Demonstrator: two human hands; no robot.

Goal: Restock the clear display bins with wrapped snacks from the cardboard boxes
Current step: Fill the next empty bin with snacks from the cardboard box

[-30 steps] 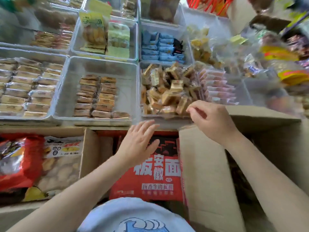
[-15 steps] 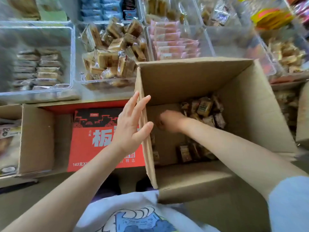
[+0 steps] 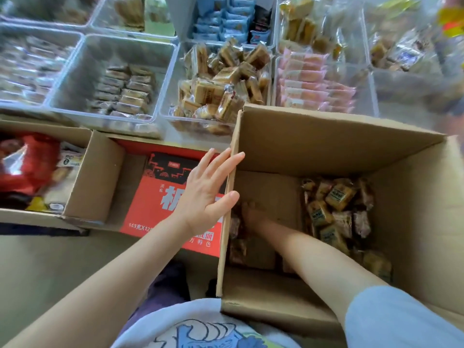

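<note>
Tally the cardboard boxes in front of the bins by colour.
Brown: 2, right box and left box
Red: 1, red carton
Total: 3

Left hand (image 3: 204,194) flat against the cardboard box (image 3: 326,144) wall; right hand (image 3: 253,214) reaches among wrapped snacks (image 3: 336,209) inside.

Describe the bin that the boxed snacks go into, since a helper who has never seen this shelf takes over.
Start at the big open cardboard box in which the right hand reaches. The clear bin touching its far left corner is the one. Unlike the neat brown rows to its left and pink packs to its right, its tan square snacks lie jumbled.
</note>
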